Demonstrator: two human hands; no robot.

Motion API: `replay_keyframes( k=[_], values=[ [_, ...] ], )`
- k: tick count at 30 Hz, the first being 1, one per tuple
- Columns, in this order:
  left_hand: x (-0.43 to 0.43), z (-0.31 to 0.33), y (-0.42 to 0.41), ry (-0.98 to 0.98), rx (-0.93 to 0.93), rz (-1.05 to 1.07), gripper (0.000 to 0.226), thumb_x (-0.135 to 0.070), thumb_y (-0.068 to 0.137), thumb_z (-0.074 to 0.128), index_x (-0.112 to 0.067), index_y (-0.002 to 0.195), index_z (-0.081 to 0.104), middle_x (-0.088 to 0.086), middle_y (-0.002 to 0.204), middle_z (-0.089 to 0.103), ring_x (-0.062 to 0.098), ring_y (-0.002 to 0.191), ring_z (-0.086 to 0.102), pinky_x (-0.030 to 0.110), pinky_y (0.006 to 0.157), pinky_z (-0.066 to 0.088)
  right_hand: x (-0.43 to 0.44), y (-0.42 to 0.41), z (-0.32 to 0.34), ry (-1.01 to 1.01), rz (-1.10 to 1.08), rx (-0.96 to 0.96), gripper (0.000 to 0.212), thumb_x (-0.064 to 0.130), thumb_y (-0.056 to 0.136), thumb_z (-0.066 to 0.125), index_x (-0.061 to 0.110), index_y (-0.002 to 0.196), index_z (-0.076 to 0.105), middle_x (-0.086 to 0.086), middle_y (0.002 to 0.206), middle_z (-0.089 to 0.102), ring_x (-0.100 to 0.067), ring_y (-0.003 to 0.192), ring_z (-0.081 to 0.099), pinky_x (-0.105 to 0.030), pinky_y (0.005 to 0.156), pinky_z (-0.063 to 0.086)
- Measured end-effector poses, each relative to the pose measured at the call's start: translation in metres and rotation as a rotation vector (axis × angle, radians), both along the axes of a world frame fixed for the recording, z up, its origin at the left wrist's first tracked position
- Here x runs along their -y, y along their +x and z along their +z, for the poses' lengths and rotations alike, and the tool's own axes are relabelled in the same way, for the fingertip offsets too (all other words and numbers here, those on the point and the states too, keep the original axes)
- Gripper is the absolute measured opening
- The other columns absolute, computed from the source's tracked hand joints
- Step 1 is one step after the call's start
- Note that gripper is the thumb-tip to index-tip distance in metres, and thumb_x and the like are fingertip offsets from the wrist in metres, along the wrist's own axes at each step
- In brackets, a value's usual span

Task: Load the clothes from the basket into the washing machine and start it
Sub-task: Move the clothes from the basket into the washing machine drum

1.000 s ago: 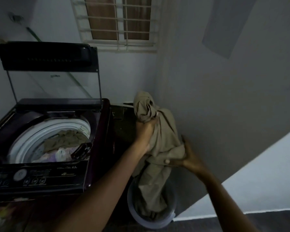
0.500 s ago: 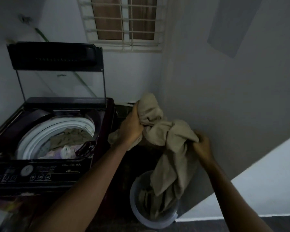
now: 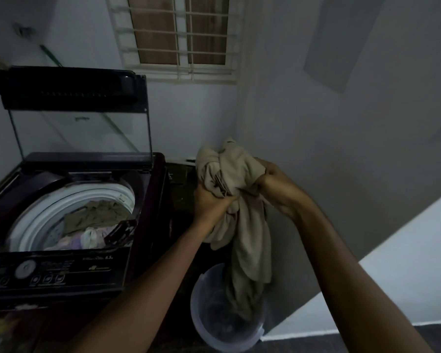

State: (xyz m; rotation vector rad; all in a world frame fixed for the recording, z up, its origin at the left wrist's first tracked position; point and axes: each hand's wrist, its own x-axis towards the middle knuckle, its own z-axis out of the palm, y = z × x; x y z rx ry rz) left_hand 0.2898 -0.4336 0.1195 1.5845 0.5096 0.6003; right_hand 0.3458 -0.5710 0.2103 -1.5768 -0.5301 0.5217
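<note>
**Which step is this?**
Loading, about midway by the look of it. In a dim laundry corner, a person holds a beige garment [image 3: 239, 171] above the basket [image 3: 194, 314], which stands on the floor [image 3: 423, 336] just right of the washing machine [image 3: 149, 205]. The left hand [image 3: 211, 200] grips the bunched cloth from below, fingers curled round it. The right hand [image 3: 278, 184] clutches a fold at the bundle's right side. The garment's tail hangs down into the basket.

**And the machine?**
Its lid [image 3: 69, 90] stands upright, and clothes [image 3: 97, 215] already lie in the drum [image 3: 36, 225].

**What does the next move call for?**
Likely raising the bundle until the tail is out of the basket, swinging it left over the drum and letting go. Whether more laundry lies beneath cannot be told. The control panel [image 3: 49, 272] comes last.
</note>
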Motion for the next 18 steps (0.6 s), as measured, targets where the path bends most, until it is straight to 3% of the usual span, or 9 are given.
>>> replay_keyframes(
  k=[3,6,7,9,11,12,14,15,18],
  values=[
    [0.000,0.021,0.004,-0.087,0.052,0.112,0.064,-0.031,0.054,0.086,-0.014,0.113,0.068,-0.003,0.106,0.072,0.008,0.098,0.068,0.023,0.079,0.057,0.022,0.000,-0.013,-0.082,0.089,0.098,0.045,-0.008,0.088,0.056,0.018,0.125,0.053,0.019,0.113,0.060,0.011,0.101,0.059,-0.011,0.084,0.047],
    [0.002,0.047,0.007,-0.265,0.178,0.124,0.040,-0.011,0.067,0.083,-0.013,0.105,0.070,0.001,0.101,0.074,0.014,0.096,0.070,0.027,0.078,0.059,0.039,-0.012,-0.064,-0.175,-0.030,0.161,0.085,0.006,0.076,0.079,0.034,0.138,0.029,0.039,0.122,0.035,0.035,0.099,0.040,0.003,0.077,0.039],
    [0.003,0.054,0.007,-0.344,0.217,0.111,0.037,-0.009,0.068,0.081,-0.011,0.103,0.070,0.005,0.101,0.074,0.018,0.095,0.071,0.032,0.080,0.060,0.039,-0.020,-0.085,-0.179,-0.026,0.151,0.089,0.006,0.070,0.083,0.035,0.135,0.030,0.036,0.126,0.037,0.031,0.104,0.042,0.001,0.081,0.041],
    [0.009,0.062,0.007,-0.497,0.232,0.078,0.031,-0.010,0.071,0.080,-0.005,0.100,0.072,0.011,0.100,0.075,0.025,0.093,0.072,0.044,0.083,0.060,0.031,-0.035,-0.127,-0.216,-0.011,0.110,0.088,0.007,0.066,0.087,0.026,0.137,0.039,0.016,0.135,0.049,0.009,0.119,0.050,-0.009,0.090,0.045],
    [0.012,0.063,0.006,-0.565,0.214,0.044,0.035,-0.011,0.073,0.078,0.002,0.104,0.071,0.016,0.102,0.074,0.030,0.094,0.072,0.051,0.084,0.059,0.024,-0.041,-0.155,-0.207,-0.071,0.113,0.073,0.013,0.074,0.080,0.007,0.137,0.044,-0.005,0.136,0.053,-0.010,0.123,0.053,-0.014,0.090,0.047],
    [0.008,0.061,0.005,-0.565,0.212,0.046,0.037,-0.010,0.072,0.078,0.003,0.106,0.070,0.016,0.102,0.074,0.031,0.094,0.072,0.052,0.084,0.058,0.023,-0.039,-0.160,-0.196,-0.136,0.085,0.058,0.017,0.076,0.070,-0.001,0.127,0.052,-0.011,0.127,0.058,-0.014,0.116,0.058,-0.017,0.085,0.049],
    [-0.010,0.053,0.000,-0.495,0.213,0.102,0.043,-0.012,0.068,0.081,0.000,0.108,0.070,0.013,0.104,0.074,0.028,0.096,0.072,0.052,0.086,0.058,0.028,-0.033,-0.152,-0.176,-0.284,0.057,0.038,0.026,0.068,0.054,0.000,0.095,0.062,-0.012,0.097,0.062,-0.012,0.093,0.064,-0.022,0.069,0.048],
    [-0.023,0.049,-0.002,-0.417,0.207,0.141,0.050,-0.016,0.064,0.083,-0.004,0.110,0.070,0.010,0.106,0.074,0.025,0.098,0.071,0.051,0.088,0.057,0.034,-0.027,-0.148,-0.178,-0.349,0.057,0.034,0.024,0.067,0.050,0.002,0.090,0.062,-0.011,0.093,0.062,-0.015,0.091,0.062,-0.021,0.066,0.047],
    [-0.055,0.038,-0.011,-0.028,0.049,0.186,0.076,-0.037,0.053,0.086,-0.018,0.122,0.063,-0.002,0.116,0.071,0.013,0.107,0.067,0.040,0.096,0.055,0.064,-0.010,-0.116,-0.198,-0.490,0.077,0.036,0.022,0.076,0.045,0.007,0.102,0.065,-0.010,0.102,0.064,-0.031,0.105,0.062,-0.031,0.078,0.048]
  ],
)
